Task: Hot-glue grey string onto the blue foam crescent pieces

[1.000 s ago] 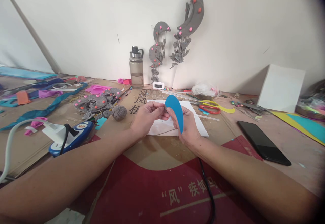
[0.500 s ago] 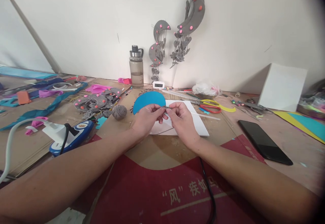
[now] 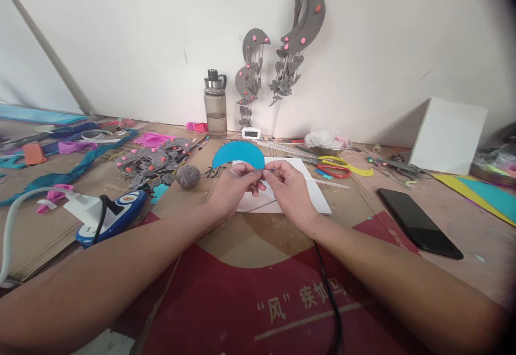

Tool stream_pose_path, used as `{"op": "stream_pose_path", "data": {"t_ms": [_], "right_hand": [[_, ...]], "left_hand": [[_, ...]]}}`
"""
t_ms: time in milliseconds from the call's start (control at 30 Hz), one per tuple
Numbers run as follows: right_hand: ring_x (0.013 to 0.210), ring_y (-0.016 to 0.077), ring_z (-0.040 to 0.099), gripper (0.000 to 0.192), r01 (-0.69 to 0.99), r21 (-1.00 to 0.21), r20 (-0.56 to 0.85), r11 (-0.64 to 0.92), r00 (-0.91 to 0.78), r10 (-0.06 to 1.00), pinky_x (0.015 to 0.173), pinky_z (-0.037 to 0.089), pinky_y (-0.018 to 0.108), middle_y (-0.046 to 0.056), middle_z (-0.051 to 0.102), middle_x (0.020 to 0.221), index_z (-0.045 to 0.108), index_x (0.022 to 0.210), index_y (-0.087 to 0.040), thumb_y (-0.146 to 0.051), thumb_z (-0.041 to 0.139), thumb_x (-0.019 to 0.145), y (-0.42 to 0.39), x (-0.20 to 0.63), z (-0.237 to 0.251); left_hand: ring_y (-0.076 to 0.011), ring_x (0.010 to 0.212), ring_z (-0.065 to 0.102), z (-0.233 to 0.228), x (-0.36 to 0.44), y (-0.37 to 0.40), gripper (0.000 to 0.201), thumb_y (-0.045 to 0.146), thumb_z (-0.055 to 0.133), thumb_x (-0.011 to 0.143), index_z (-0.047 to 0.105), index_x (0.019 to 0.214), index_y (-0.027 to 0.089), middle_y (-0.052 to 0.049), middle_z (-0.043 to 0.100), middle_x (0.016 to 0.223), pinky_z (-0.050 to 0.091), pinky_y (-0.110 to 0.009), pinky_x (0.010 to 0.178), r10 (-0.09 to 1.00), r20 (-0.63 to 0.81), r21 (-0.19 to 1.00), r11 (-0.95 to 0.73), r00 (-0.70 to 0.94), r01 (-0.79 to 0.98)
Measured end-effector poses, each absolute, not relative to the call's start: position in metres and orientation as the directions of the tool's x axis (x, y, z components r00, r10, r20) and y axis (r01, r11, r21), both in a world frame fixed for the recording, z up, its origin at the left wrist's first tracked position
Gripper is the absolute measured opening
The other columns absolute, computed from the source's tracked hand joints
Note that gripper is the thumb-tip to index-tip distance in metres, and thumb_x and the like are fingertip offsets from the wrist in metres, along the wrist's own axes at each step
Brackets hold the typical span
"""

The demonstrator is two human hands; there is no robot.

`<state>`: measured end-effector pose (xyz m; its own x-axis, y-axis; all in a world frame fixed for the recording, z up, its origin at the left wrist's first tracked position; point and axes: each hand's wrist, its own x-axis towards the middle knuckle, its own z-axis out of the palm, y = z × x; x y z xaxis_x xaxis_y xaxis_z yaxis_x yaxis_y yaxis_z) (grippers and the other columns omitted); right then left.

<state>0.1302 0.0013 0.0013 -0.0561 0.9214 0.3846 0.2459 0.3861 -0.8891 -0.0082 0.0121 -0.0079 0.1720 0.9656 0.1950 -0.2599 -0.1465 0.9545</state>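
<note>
Cardboard sheets cover the cluttered work table that I see in front of a white wall. Above its middle I see a blue half-round piece of foam sheet, held upright with the curved edge up. My left hand pinches its lower straight edge between thumb and fingers. My right hand meets it from the right side, fingertips closed at the same edge; I cannot tell what thin thing they pinch. Under both hands lies a white paper sheet. Just left of the hands rests a small grey ball of yarn, and beside it a heap of grey felt pieces with pink dots. Red-handled scissors lie to the right, a black phone further right.
</note>
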Motion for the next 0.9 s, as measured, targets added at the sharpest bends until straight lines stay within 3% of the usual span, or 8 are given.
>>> {"op": "stream_pose_path", "data": {"t_ms": [200, 633, 900], "right_hand": [[0.064, 0.0115, 0.051, 0.018, 0.256, -0.882, 0.397, 0.396, -0.05, 0.916, 0.062, 0.041, 0.025, 0.0, 0.062, 0.073, 0.06, 0.087, -0.018, -0.034, 0.054, 0.082, 0.0041, 0.1316, 0.0004], [0.066, 0.0122, 0.052, 0.016, 0.265, -0.875, 0.413, 0.406, -0.031, 0.91, 0.063, 0.041, 0.026, 0.0, 0.064, 0.076, 0.058, 0.083, -0.019, -0.034, 0.054, 0.082, 0.0052, 0.1324, 0.0001], [0.068, 0.0128, 0.052, 0.018, 0.26, -0.865, 0.43, 0.429, -0.06, 0.901, 0.066, 0.041, 0.027, 0.001, 0.062, 0.077, 0.058, 0.081, -0.019, -0.036, 0.051, 0.084, 0.0034, 0.1326, 0.0007]], "left_hand": [[-0.0129, 0.055, 0.06, -0.0074, -0.0065, 0.0117, 0.019, 0.023, 0.068, 0.073, 0.051, 0.068, 0.015, -0.003, 0.062, 0.057, 0.043, -0.022, 0.048, 0.968, 0.172, 0.949, -0.114, 0.181, -0.292], [-0.0137, 0.061, 0.064, -0.0039, -0.0073, 0.0082, 0.018, 0.026, 0.069, 0.074, 0.058, 0.078, 0.013, -0.003, 0.063, 0.07, 0.049, -0.025, 0.054, 0.965, 0.218, 0.923, -0.156, 0.144, -0.353], [-0.0135, 0.061, 0.064, -0.004, -0.0068, 0.0102, 0.021, 0.026, 0.072, 0.071, 0.056, 0.072, 0.013, -0.004, 0.066, 0.069, 0.05, -0.025, 0.057, 0.974, 0.163, 0.92, -0.092, 0.157, -0.382]]}}
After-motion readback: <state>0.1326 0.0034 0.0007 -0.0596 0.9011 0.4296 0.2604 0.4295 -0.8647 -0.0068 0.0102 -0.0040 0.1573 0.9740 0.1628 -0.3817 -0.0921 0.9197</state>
